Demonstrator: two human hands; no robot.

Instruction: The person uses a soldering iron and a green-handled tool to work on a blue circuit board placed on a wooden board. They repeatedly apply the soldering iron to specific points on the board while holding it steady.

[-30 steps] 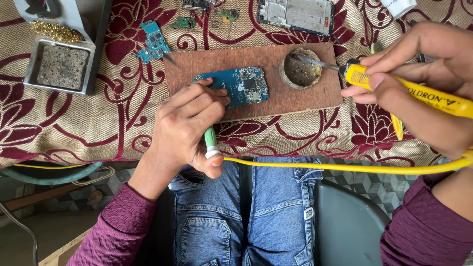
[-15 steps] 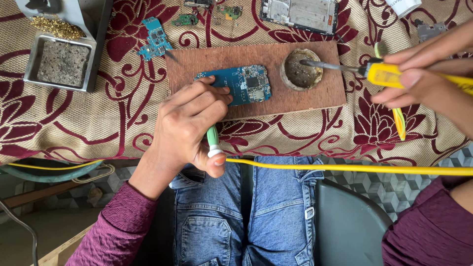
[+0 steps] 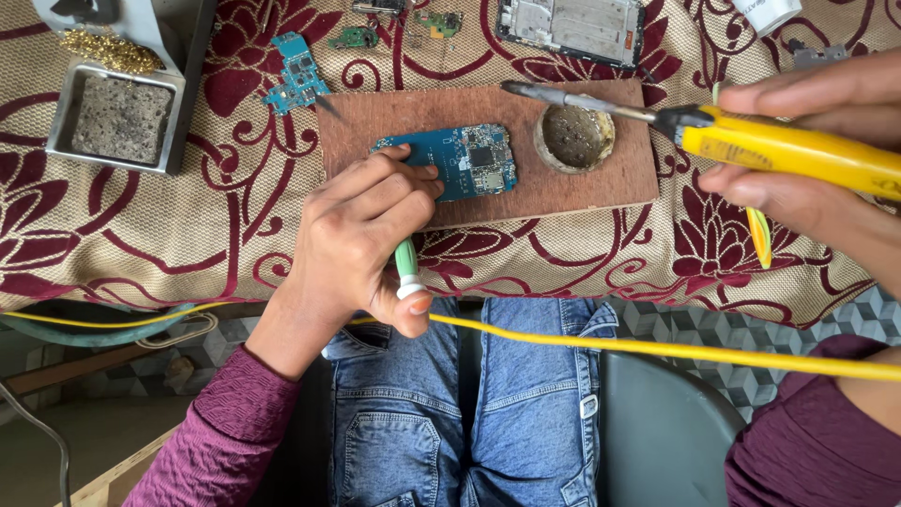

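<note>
Yellow plastic fills our right hand (image 3: 807, 155): we grip the yellow soldering iron (image 3: 798, 150) by its handle, thumb below and fingers above, and its dark metal tip reaches left, hanging over the rim of the round flux pot (image 3: 574, 138). The iron's yellow cable (image 3: 657, 347) runs across our lap, over the blue jeans (image 3: 469, 413).

Our left hand (image 3: 361, 235) presses down on the near left end of the blue circuit board (image 3: 460, 164), fingertips resting on its edge, while the palm and thumb stay closed around a slim tool with a green and white handle (image 3: 406, 268). What kind of tool it is, we cannot tell, since its working end is hidden under the hand.

The board lies flat on the brown wooden block (image 3: 526, 188), left of the pot, which sits in the same block. The block rests on the table under a cream and maroon flowered cloth (image 3: 188, 216).

At the far left stands a metal tray with a grey sponge (image 3: 117, 117), and a tuft of brass wool (image 3: 108, 49) lies just behind it. A smaller blue board (image 3: 296, 73) lies on the cloth just beyond the block's left corner, two small green boards (image 3: 355, 38) farther back, and a silvery phone frame (image 3: 572, 26) at the top edge.
</note>
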